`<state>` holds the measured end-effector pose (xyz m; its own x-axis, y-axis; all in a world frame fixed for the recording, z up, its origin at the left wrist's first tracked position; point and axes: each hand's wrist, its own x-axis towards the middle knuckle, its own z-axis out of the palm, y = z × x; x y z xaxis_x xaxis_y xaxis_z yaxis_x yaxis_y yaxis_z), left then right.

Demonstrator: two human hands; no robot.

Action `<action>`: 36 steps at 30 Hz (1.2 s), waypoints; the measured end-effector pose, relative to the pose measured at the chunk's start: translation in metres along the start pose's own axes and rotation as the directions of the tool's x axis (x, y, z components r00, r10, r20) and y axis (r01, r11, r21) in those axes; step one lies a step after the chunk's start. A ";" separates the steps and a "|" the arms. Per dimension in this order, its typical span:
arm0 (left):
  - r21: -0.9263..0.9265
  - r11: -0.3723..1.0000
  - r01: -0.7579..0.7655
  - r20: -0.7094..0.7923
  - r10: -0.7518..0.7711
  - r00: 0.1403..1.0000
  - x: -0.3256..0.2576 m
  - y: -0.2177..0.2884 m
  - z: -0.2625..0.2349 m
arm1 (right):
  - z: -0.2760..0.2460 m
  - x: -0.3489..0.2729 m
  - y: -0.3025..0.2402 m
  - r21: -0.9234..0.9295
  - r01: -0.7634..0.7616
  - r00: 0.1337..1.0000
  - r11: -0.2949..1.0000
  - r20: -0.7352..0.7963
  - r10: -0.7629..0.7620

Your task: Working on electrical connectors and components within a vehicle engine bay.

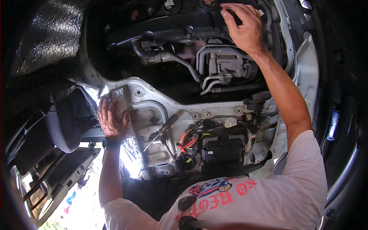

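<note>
I lean over an open engine bay framed by white body metal (214, 111). My left hand (112, 119) lies flat with its fingers apart on a shiny foil-covered edge of the white panel, a dark watch (110, 143) on its wrist. My right hand (243, 27) reaches to the far top of the bay, its fingers curled around a black engine part (234, 17). A screwdriver (161, 131) with a dark handle lies loose on the panel between my hands, touching neither.
Silver pipes and a metal unit (226, 65) sit below my right hand, with a black hose (153, 55) to their left. Orange and red wires (188, 141) run next to a black box (224, 151). A grey seat (65, 122) stands at the left.
</note>
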<state>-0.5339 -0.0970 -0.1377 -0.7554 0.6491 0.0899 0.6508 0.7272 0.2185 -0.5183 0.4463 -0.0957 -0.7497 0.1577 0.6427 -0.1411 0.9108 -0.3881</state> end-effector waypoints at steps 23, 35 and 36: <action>0.016 0.997 0.076 0.011 -0.076 0.997 -0.003 -0.005 -0.006 | 0.076 -0.096 -0.148 0.329 -0.038 0.777 0.944 0.604 -0.179; -0.049 0.998 0.046 -0.016 -0.047 0.999 -0.004 -0.010 -0.012 | 0.118 -0.077 -0.179 0.317 -0.128 0.772 0.940 0.627 -0.106; -0.040 0.998 0.045 -0.016 -0.045 0.999 -0.003 -0.009 -0.012 | 0.118 -0.080 -0.175 0.310 -0.123 0.770 0.943 0.630 -0.107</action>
<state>-0.5383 -0.1083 -0.1282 -0.7852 0.6118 0.0953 0.6128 0.7458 0.2612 -0.5097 0.2291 -0.1570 -0.9689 -0.2161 0.1202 -0.2414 0.7207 -0.6498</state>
